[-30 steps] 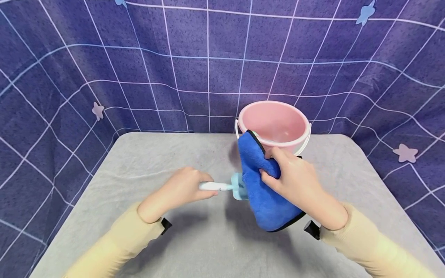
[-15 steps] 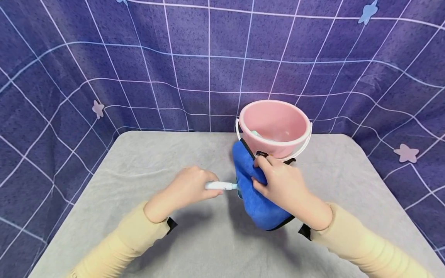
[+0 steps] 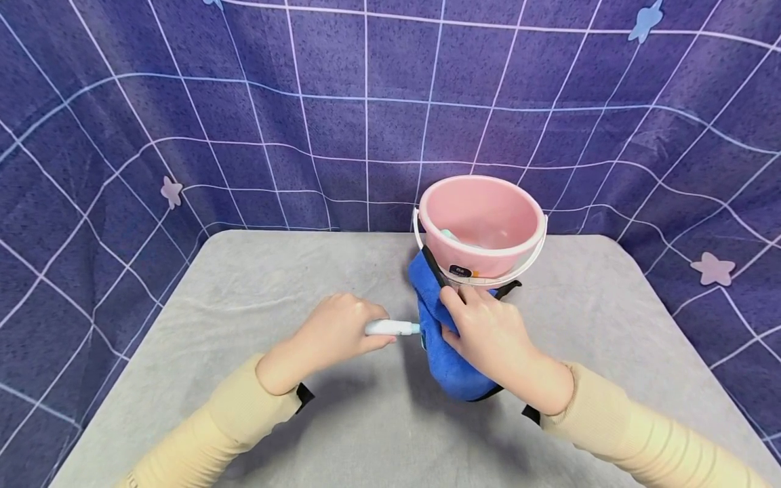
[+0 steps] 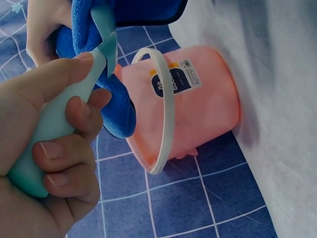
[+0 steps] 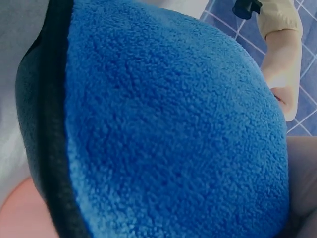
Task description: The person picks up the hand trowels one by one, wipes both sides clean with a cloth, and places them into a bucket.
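My left hand [image 3: 342, 329] grips the white-to-mint handle of a small tool [image 3: 393, 328], which points right. In the left wrist view, fingers curl round its handle [image 4: 67, 111], and its light blue head [image 4: 105, 37] runs against the cloth. My right hand [image 3: 488, 332] holds a blue plush cloth [image 3: 457, 373] with black edging, bunched and folded over the tool's head. The cloth hides most of that head in the head view. It fills much of the right wrist view, where its plush face [image 5: 173, 109] covers the fingers.
Just beyond the cloth stands a pink bucket [image 3: 488, 262] with a white handle [image 3: 539, 247] and a dark label. A mint-coloured thing [image 3: 450, 234] shows inside it. Grey fabric [image 3: 293, 264] covers the table, and a blue gridded curtain [image 3: 317, 122] hangs behind and at both sides.
My right hand has moved left and slightly down with the cloth, bunching it over the tool's head, which showed earlier. My left hand has shifted slightly right with the tool.
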`<state>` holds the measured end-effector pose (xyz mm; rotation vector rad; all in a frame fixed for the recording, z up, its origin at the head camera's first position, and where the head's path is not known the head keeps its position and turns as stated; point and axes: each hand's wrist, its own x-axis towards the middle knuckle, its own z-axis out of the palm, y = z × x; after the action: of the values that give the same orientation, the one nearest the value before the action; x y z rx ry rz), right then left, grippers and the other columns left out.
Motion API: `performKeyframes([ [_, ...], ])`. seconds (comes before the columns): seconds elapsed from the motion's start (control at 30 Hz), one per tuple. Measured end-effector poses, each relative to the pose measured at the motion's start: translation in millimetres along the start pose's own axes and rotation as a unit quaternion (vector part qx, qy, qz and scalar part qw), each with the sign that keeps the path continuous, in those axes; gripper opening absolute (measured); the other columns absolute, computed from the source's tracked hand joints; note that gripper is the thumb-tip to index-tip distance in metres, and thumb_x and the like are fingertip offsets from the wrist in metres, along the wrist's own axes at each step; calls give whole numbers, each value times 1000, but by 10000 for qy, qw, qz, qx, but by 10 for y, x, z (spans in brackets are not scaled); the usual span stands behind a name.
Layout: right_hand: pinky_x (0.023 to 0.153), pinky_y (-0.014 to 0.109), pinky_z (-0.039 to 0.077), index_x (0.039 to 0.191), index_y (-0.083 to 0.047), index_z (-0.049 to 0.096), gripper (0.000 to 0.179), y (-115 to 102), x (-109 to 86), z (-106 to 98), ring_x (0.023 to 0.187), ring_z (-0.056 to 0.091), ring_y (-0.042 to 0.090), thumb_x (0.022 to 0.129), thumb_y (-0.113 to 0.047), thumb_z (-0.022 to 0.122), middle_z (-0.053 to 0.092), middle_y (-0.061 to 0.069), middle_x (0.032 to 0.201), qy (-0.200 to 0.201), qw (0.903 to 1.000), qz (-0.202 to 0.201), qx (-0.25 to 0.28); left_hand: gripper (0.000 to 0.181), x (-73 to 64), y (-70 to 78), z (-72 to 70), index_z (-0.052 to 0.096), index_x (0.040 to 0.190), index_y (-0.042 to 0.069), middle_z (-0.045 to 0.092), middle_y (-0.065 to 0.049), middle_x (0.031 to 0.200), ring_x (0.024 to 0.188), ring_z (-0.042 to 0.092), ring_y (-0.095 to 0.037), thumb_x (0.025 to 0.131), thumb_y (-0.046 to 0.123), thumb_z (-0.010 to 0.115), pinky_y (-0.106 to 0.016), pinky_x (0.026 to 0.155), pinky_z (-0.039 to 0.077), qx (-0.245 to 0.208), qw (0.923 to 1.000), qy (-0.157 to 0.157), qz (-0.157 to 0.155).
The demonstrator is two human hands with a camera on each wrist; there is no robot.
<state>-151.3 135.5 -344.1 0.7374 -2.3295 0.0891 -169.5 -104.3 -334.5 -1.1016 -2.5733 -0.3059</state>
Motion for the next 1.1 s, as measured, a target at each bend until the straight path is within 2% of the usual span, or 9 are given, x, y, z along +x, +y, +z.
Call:
performKeyframes([
  [0.33, 41, 41, 42, 90, -10, 52, 33, 107, -24, -31, 68, 59, 27, 69, -19, 76, 55, 6, 76, -92, 9994, 323, 92, 18, -18, -44, -46, 70, 76, 20, 57, 14, 60, 51, 49, -6, 74, 36, 77, -26, 46, 39, -240, 9997, -50, -51],
  [0.7, 44, 40, 44, 92, -12, 56, 32, 252, -107, -66, 66, 61, 25, 68, -17, 76, 57, 3, 77, -6, 9990, 399, 182, 16, -108, -146, -70, 70, 74, 21, 58, 16, 61, 52, 48, -1, 74, 34, 77, -23, 50, 42, -519, 9984, 176, 102],
  [1.1, 47, 42, 46, 94, -9, 57, 32, 345, -150, -156, 67, 61, 25, 68, -19, 73, 60, 4, 81, 211, 9972, 509, 498, 13, -233, -247, -188, 69, 74, 20, 54, 17, 60, 53, 41, 3, 77, 31, 76, -18, 51, 38, -1015, 9948, 9, -32],
])
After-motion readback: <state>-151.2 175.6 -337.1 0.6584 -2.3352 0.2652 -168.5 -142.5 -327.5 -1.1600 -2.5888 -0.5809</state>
